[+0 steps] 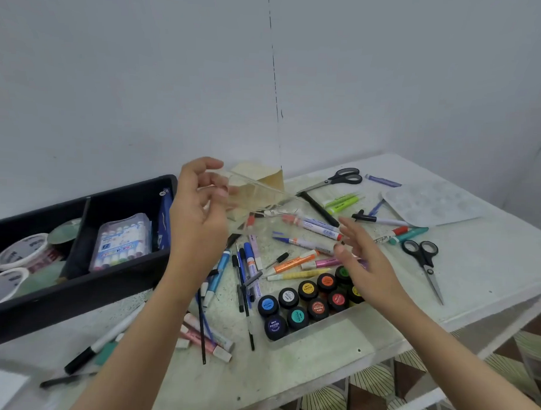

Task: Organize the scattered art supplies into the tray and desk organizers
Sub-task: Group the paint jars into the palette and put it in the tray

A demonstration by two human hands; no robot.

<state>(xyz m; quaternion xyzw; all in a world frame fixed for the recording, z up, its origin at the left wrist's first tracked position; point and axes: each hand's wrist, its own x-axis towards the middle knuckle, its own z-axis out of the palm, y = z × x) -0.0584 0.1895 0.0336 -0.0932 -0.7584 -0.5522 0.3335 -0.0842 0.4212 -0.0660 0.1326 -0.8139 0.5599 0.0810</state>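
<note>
1. Head view, nearest edge at 6 o'clock: a black marker point(89, 350) and pink-wrapped sticks point(209, 337) lie loose on the white table point(334, 357).
2. At 4 o'clock from them, a clear case of poster paint jars point(308, 301) sits flat; 11 dark lids show.
3. Right hand point(365, 269) hovers over the case's far end, fingers spread and loose, gripping nothing.
4. Loose pens and markers point(251, 271) lie between both hands.
5. At 9 o'clock, the black tray point(75, 299) holds tape rolls point(19, 254) and a color pen pack point(120, 242).
6. Left hand point(198, 208), lifted, pinches a clear organizer point(257, 201) by its near wall.
7. Beyond, at 1 o'clock, lie 2 scissors point(334, 181), point(425, 262) and a paint palette point(432, 202).
</note>
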